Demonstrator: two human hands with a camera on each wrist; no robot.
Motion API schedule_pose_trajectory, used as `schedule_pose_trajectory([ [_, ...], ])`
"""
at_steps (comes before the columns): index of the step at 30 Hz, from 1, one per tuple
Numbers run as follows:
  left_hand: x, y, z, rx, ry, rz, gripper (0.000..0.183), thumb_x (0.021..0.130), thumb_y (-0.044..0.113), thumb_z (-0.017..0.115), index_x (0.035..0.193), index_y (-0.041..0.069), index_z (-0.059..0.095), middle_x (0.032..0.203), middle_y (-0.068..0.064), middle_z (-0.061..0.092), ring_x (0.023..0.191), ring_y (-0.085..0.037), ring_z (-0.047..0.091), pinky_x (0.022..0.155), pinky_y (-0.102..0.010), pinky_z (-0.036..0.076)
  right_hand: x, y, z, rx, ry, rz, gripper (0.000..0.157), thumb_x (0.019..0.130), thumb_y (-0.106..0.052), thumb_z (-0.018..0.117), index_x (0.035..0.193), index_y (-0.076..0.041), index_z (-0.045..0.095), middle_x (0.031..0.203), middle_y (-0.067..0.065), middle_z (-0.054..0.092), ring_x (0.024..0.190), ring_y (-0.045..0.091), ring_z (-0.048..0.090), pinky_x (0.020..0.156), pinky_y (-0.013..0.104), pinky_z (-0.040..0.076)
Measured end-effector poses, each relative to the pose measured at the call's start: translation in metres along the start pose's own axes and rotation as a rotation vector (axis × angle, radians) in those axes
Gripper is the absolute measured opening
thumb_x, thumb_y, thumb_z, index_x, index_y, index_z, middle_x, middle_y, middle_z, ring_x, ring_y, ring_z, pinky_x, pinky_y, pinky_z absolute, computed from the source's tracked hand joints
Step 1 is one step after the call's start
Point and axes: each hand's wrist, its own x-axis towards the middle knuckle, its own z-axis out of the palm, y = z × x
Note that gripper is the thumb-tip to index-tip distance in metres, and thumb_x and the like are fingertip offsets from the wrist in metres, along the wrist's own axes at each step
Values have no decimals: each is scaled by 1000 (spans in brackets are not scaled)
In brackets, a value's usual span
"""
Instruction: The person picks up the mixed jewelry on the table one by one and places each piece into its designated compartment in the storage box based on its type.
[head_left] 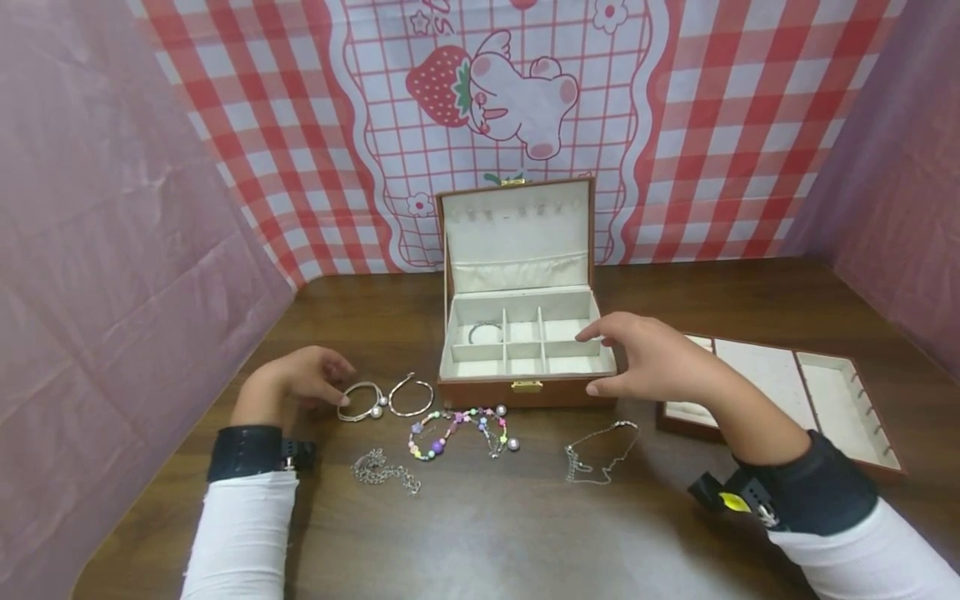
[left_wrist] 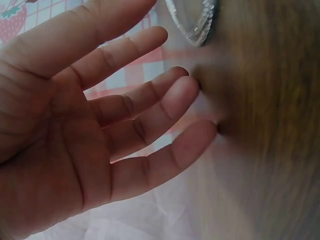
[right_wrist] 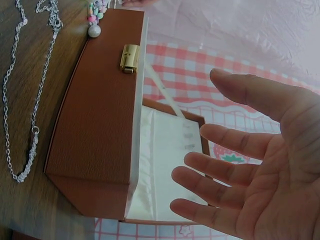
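Observation:
My left hand (head_left: 303,375) is at the left of the table, thumb tip right at the rim of a silver bangle with round beads (head_left: 377,412). Its fingers are loosely bent in the left wrist view, fingertips close to the wood, with part of a silver bangle (left_wrist: 200,35) above them. My right hand (head_left: 660,358) is spread at the right end of a brown jewelry box (head_left: 480,393), palm empty in the right wrist view. The box's lid stands up, and a thin silver bracelet (head_left: 486,324) lies in its back left compartment.
Right of the bangle lies a twisted silver bracelet (head_left: 411,414). Colorful beaded bracelets (head_left: 438,447) lie before the box. A bunched silver chain (head_left: 371,468) is nearer, and a thin necklace (head_left: 626,425) lies right. A divided tray (head_left: 757,375) sits partly under my right forearm.

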Motion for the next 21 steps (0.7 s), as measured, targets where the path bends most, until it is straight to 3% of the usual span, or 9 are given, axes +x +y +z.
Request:
schedule_pose_trajectory([
  [8,5,4,10,-93,-34,-75,24,80,-2,72,101,-4,59,82,-7,56,72,-18,58,60,-36,58,0,-5,1,-11,7,-29,57,73,-25,86,120,-3,63,117,14,63,101,30,60,86,51,51],
  [15,8,4,14,-113,-23,-103,10,85,-6,63,91,-3,56,76,-8,55,69,-20,56,60,-37,58,0,-7,1,-19,-4,-27,55,73,-24,86,118,-3,64,114,14,64,100,31,59,84,50,51],
  [21,8,3,12,-59,21,-92,9,82,-9,59,88,-2,57,71,-9,55,64,-19,56,57,-34,56,0,-6,3,-18,-13,-47,53,72,-21,86,116,-1,65,111,12,64,99,32,60,82,47,51],
])
